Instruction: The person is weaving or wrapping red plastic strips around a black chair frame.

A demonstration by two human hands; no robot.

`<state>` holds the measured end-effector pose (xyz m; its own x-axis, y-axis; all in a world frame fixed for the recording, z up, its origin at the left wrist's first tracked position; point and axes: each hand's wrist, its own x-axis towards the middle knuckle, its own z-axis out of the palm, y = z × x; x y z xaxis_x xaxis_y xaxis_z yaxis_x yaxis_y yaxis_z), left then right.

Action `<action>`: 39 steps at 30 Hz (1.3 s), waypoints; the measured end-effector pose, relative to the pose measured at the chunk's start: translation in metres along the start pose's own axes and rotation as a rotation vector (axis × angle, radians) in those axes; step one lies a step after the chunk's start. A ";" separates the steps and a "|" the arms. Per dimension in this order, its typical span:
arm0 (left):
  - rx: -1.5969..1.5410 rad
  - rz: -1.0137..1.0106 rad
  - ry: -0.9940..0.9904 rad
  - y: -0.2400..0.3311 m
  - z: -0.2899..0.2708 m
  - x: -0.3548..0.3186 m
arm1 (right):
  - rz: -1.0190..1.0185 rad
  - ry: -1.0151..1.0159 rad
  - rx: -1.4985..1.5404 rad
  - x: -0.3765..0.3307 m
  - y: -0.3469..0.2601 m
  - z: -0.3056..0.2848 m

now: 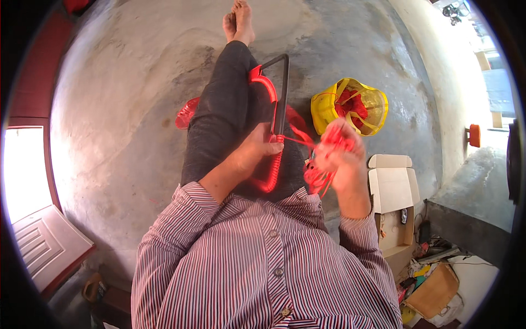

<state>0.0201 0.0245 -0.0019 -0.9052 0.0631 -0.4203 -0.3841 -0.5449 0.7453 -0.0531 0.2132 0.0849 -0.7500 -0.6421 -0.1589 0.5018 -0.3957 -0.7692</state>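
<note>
Across my lap lies a bent black metal frame [284, 93], partly wrapped in tight red coils [276, 156]. My left hand [249, 153] is closed around the wrapped side of the frame, its thumb pressed on the coils. From that spot a red strand [300, 141] runs taut to my right hand [342, 159]. The right hand, smeared a little by motion, is closed on a loose bundle of red cord [318, 178] whose loops hang below the fingers. The frame's lower part is hidden by my left hand and blur.
On the grey floor [137, 98], a yellow bag [323, 112] holds red material [352, 104]. A red bundle [187, 113] shows beside my leg [219, 104]. An open cardboard box [392, 189] lies at right, with clutter [433, 263] behind it. A pale panel [46, 241] stands at left.
</note>
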 end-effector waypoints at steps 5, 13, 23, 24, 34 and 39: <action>0.136 0.009 0.001 -0.004 -0.012 -0.007 | -0.002 0.123 -0.028 -0.003 -0.013 -0.007; 0.583 0.154 0.124 -0.007 0.016 -0.014 | -0.308 0.489 -0.110 -0.045 -0.064 -0.119; 1.059 0.417 0.179 0.035 0.086 -0.035 | -0.178 -0.174 -0.741 -0.079 -0.016 -0.047; 1.101 0.469 0.209 0.043 0.093 -0.039 | -0.119 -0.253 -0.924 -0.075 -0.013 -0.042; 1.234 0.448 0.361 0.084 0.073 -0.099 | 0.143 -0.285 -0.960 -0.030 0.026 0.016; 0.975 0.311 0.385 0.037 0.006 -0.116 | 0.077 -0.540 -0.683 -0.011 0.059 0.028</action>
<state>0.1105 0.0021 0.0773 -0.9351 -0.3210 -0.1500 -0.2812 0.4149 0.8653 -0.0030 0.1789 0.0581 -0.3308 -0.9427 -0.0432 0.0448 0.0301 -0.9985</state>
